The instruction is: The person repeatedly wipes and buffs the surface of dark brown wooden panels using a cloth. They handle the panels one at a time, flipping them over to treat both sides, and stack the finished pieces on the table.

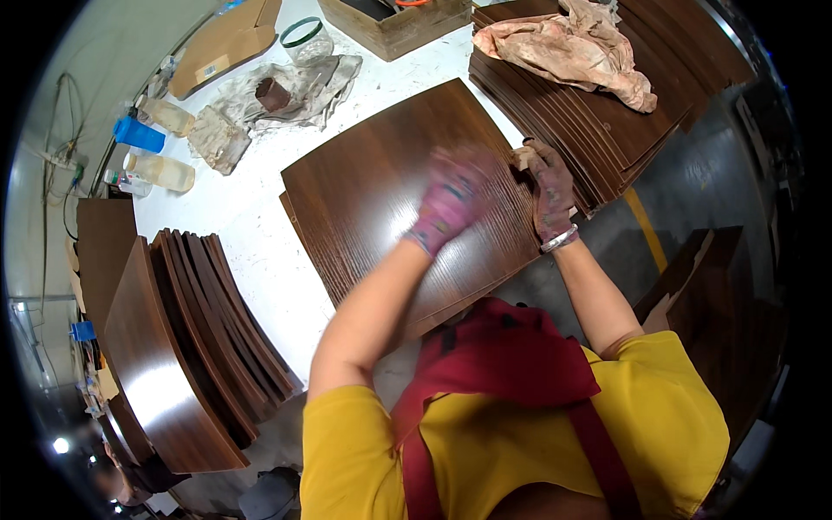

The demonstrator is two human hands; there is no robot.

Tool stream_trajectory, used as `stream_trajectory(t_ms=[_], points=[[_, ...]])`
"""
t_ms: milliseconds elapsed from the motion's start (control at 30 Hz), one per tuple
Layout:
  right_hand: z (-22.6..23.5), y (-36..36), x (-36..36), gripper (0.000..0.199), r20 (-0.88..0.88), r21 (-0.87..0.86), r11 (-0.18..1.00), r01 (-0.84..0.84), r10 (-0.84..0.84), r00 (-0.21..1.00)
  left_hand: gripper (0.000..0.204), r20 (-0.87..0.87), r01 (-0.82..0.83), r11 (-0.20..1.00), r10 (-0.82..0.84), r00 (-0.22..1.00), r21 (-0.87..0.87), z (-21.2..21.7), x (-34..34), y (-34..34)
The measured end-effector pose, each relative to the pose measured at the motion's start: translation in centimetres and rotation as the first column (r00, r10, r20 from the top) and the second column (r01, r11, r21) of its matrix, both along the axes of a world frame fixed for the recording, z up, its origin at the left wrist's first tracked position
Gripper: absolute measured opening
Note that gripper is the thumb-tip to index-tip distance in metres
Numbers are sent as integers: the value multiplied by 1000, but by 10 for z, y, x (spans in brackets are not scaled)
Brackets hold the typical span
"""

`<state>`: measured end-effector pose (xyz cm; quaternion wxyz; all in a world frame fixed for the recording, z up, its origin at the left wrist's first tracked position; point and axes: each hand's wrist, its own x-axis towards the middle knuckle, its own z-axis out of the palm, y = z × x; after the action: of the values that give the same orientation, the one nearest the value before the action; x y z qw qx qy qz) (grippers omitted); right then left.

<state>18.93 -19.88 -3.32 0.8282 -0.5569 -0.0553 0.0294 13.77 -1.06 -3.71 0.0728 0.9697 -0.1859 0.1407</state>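
A dark brown wood panel point(373, 182) with a glossy grain lies on the white table in front of me, on top of at least one similar panel. My left hand point(455, 198), in a pinkish-purple patterned glove, is over the panel's right half. Motion blurs its fingers, so their shape is unclear. At the panel's right edge is my right hand point(551, 191), gloved alike, with its fingers curled inward. A small tan piece point(523, 158) shows at its fingertips; I cannot make out what it is.
Stacked brown panels point(598, 130) stand at the right under a stained cloth point(572, 48). Curved panels point(186, 347) stand upright at the left. Bottles point(160, 172), a dirty rag point(303, 91), a clear jar point(306, 42) and a wooden box point(399, 30) line the table's far side.
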Motion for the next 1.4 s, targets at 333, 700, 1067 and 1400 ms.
stream_trajectory(t_ms=[333, 700, 1067, 1400], points=[[15, 10, 3, 43, 65, -215, 968, -133, 150, 987, 52, -52, -752, 658, 753, 657, 28, -1, -47, 190], [67, 219, 22, 35, 112, -609, 529, -591, 795, 596, 53, -132, -392, 916, 380, 916, -88, 16, -120, 68], [51, 387, -18, 33, -50, -929, 64, -366, 955, 293, 58, -324, -393, 907, 421, 847, 152, 31, -117, 70], [55, 330, 54, 28, -147, -925, -8, -381, 930, 338, 52, -146, -423, 896, 404, 903, -135, 19, -113, 67]])
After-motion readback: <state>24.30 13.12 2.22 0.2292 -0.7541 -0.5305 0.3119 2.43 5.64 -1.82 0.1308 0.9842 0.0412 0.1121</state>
